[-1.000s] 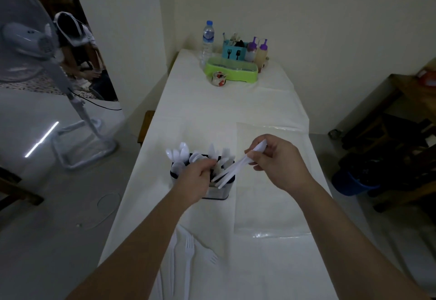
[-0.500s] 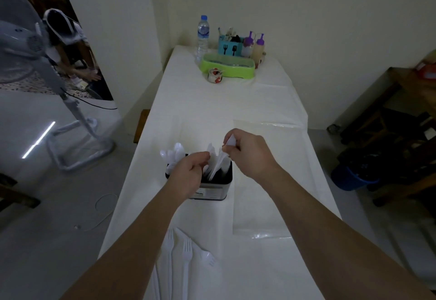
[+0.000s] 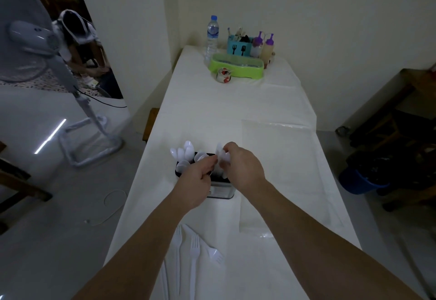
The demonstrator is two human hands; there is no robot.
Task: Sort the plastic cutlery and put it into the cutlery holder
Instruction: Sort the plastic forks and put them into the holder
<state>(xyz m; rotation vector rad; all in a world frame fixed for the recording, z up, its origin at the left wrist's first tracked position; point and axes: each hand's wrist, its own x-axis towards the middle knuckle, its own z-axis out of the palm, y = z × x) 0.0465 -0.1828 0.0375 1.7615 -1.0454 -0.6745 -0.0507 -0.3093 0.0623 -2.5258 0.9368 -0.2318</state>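
From my head view, my right hand (image 3: 243, 168) pinches white plastic cutlery (image 3: 221, 158) over the holder (image 3: 220, 191), my left hand (image 3: 197, 177) curled at its rim at 9 o'clock; whether it grips anything I cannot tell. These pieces look light, thin, slick and bendy, so I'd take them mid-handle. Forks (image 3: 193, 252) lie on the worktop (image 3: 236, 101) at 6 o'clock.

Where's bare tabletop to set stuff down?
Free: the stretch between the cutlery holder and the green tray, and right of the holder. Crowded: the near edge with loose forks, and the far end around the bottle.
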